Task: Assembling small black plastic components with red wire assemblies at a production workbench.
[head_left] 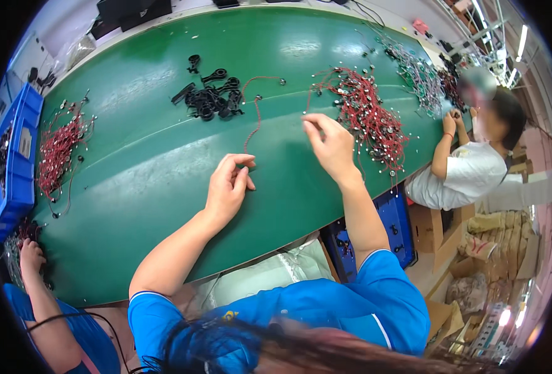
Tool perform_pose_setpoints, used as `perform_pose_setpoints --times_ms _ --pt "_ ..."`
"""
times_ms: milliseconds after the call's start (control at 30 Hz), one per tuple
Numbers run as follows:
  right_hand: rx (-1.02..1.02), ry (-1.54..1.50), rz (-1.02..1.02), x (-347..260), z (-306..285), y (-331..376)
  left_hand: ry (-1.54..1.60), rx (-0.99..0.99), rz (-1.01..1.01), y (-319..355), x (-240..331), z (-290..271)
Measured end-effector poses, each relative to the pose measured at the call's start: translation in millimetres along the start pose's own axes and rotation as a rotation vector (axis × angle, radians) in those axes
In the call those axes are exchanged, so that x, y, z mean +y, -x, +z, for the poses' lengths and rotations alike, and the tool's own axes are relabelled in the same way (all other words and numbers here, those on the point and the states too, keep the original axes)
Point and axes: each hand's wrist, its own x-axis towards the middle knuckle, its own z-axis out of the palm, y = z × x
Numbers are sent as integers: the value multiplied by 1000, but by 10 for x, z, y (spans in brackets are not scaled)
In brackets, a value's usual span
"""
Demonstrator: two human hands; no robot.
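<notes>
My left hand [227, 187] is over the middle of the green table, its fingers curled at the lower end of a red twisted wire [254, 131]. That wire runs away from me to a small round end piece. Another red wire [260, 78] with a round end curves just beyond it. To the right, my right hand [332, 146] has thumb and forefinger pinched at the tip of a red wire [309, 100]. This one leads up toward a large tangled pile of red wires [372, 115]. Black plastic clip-like parts [210, 100] lie heaped beyond my left hand.
Another red wire pile [61, 153] lies at the left beside a blue bin [19, 156]. A co-worker's hand [31, 257] is at the near left corner. At the far right, another person [469, 168] handles parts near grey-green wires [419, 75]. A blue crate [391, 221] stands below the table edge.
</notes>
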Motion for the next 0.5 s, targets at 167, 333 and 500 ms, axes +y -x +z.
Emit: perform_pose_setpoints --times_ms 167,333,500 --pt "-13 248 -136 -168 815 -437 -102 -38 86 -7 -61 -27" --pt "-85 348 72 -170 1180 -813 -78 -16 117 -2 -52 4" --pt "-146 312 -32 -56 1268 -889 -126 -2 151 -36 -38 -15"
